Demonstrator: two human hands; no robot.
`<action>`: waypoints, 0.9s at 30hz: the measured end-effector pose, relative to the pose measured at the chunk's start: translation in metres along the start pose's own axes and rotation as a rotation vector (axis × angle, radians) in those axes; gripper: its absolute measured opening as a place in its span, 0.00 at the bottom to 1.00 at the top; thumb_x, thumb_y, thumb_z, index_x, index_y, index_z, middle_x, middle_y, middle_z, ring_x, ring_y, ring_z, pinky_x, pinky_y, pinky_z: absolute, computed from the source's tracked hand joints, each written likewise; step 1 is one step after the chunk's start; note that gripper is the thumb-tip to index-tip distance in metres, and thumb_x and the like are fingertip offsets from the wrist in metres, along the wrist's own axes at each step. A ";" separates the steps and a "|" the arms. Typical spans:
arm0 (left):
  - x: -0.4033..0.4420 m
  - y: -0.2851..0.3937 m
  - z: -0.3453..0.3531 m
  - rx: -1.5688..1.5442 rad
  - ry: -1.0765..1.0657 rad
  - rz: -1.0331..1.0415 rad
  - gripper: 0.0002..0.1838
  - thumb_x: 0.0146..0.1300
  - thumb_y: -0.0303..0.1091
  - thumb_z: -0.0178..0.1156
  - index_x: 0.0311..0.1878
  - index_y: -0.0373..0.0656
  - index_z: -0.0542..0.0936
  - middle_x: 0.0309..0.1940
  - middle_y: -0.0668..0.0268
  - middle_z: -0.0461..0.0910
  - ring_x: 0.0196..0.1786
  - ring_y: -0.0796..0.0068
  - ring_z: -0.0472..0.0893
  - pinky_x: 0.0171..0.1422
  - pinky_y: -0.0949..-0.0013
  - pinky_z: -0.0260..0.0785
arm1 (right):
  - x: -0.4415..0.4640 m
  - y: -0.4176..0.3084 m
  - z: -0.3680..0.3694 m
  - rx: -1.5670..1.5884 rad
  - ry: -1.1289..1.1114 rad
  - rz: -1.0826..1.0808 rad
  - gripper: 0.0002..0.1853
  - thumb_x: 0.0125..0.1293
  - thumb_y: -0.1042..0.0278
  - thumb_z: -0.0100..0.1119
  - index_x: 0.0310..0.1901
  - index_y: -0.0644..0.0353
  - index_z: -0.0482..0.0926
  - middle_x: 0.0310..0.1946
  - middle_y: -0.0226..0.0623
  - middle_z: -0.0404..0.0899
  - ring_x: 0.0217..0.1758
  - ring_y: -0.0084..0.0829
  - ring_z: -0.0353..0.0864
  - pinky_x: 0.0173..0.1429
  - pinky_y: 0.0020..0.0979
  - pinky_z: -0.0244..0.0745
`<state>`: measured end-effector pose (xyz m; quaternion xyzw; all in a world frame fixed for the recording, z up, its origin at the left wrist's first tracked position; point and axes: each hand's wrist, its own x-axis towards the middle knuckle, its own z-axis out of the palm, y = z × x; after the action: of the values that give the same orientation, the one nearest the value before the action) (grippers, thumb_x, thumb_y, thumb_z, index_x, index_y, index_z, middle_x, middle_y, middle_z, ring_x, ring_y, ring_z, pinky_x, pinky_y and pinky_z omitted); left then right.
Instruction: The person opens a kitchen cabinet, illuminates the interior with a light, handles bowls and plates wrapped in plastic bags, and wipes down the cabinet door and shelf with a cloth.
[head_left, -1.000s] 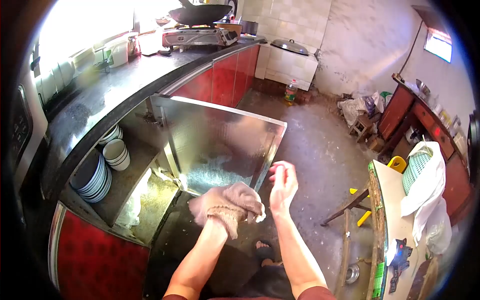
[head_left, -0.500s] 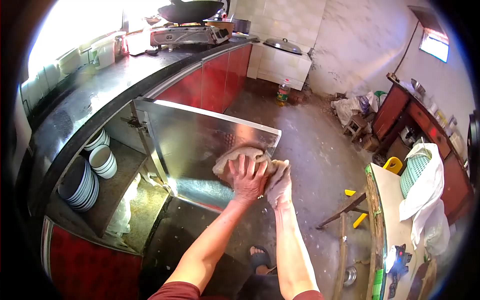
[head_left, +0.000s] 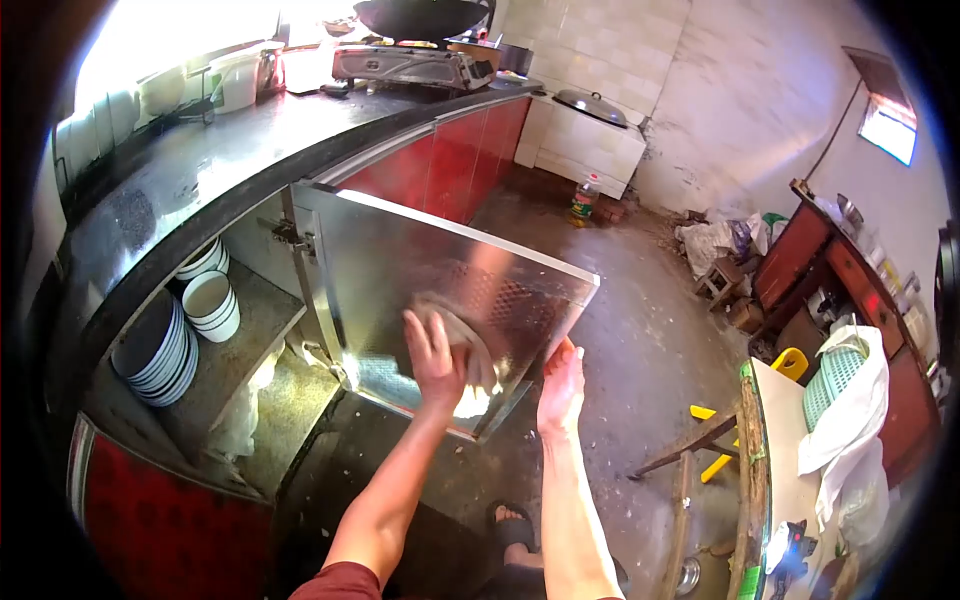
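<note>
An open cabinet door (head_left: 400, 250) with a silvery inner face and a pale metal frame stands out from the counter. My left hand (head_left: 435, 358) presses a brownish cloth (head_left: 468, 340) against that face, its fingers spread over the cloth's left part. At the door's outer edge, on the right, my right hand (head_left: 562, 388) touches the frame with its fingers close together; how far they wrap behind it is hidden. Inside the cabinet, stacked plates (head_left: 158, 350) and stacked bowls (head_left: 212, 306) sit on the shelf (head_left: 240, 345).
Above the cabinet runs a dark countertop (head_left: 240, 150) with a gas stove (head_left: 410, 66) and a wok (head_left: 420, 18). A bottle (head_left: 584, 200) stands on the floor. At right are a table (head_left: 790, 420), a green basket (head_left: 835, 385) and a wooden cabinet (head_left: 850, 250).
The cloth, bunched up a second ago, is now against the door. Since the last frame my left hand has slid left and down with it, while my right hand has come to the door's edge.
</note>
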<state>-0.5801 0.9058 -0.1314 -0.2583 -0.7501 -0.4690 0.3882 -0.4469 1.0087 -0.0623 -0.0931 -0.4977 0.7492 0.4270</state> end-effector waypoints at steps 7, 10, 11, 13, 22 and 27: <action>-0.013 0.045 0.039 0.025 0.210 0.011 0.26 0.65 0.38 0.53 0.67 0.53 0.68 0.68 0.57 0.60 0.72 0.52 0.59 0.74 0.48 0.47 | -0.005 0.016 0.006 0.038 0.095 -0.118 0.23 0.75 0.52 0.40 0.58 0.64 0.70 0.59 0.34 0.70 0.64 0.29 0.65 0.69 0.33 0.56; -0.062 0.027 0.040 0.061 -0.032 0.504 0.24 0.62 0.39 0.53 0.63 0.61 0.73 0.66 0.66 0.66 0.71 0.62 0.64 0.74 0.50 0.48 | -0.002 0.007 0.015 0.063 0.057 -0.088 0.28 0.76 0.51 0.37 0.61 0.70 0.68 0.59 0.41 0.71 0.62 0.34 0.69 0.68 0.36 0.59; -0.052 0.012 0.032 0.194 -0.080 0.670 0.25 0.59 0.40 0.54 0.63 0.61 0.74 0.65 0.64 0.67 0.71 0.62 0.64 0.74 0.50 0.50 | -0.002 0.005 0.016 0.041 0.084 -0.075 0.29 0.75 0.50 0.38 0.61 0.70 0.67 0.59 0.43 0.71 0.63 0.35 0.69 0.68 0.37 0.59; -0.025 -0.018 0.026 0.106 -0.155 0.766 0.26 0.56 0.37 0.54 0.62 0.60 0.75 0.64 0.66 0.69 0.70 0.60 0.65 0.73 0.50 0.53 | 0.000 0.006 0.012 -0.005 0.041 -0.099 0.26 0.76 0.50 0.37 0.61 0.66 0.68 0.59 0.40 0.71 0.63 0.32 0.68 0.68 0.35 0.58; 0.066 0.059 0.013 -0.143 0.214 -0.225 0.38 0.63 0.43 0.56 0.72 0.39 0.55 0.73 0.44 0.49 0.74 0.42 0.50 0.76 0.47 0.43 | -0.002 0.018 0.010 -0.032 0.203 -0.147 0.24 0.74 0.47 0.43 0.57 0.60 0.72 0.54 0.34 0.74 0.59 0.30 0.70 0.64 0.32 0.61; 0.028 0.134 0.010 -0.438 -0.017 0.199 0.28 0.59 0.26 0.56 0.65 0.40 0.69 0.66 0.45 0.65 0.70 0.41 0.61 0.73 0.40 0.47 | 0.003 0.018 -0.013 0.440 -0.025 0.026 0.27 0.74 0.48 0.41 0.63 0.62 0.68 0.60 0.36 0.71 0.65 0.31 0.67 0.70 0.31 0.59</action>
<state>-0.4986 0.9730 -0.0437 -0.4130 -0.6043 -0.5779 0.3610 -0.4509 1.0175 -0.0825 0.0051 -0.3261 0.8463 0.4212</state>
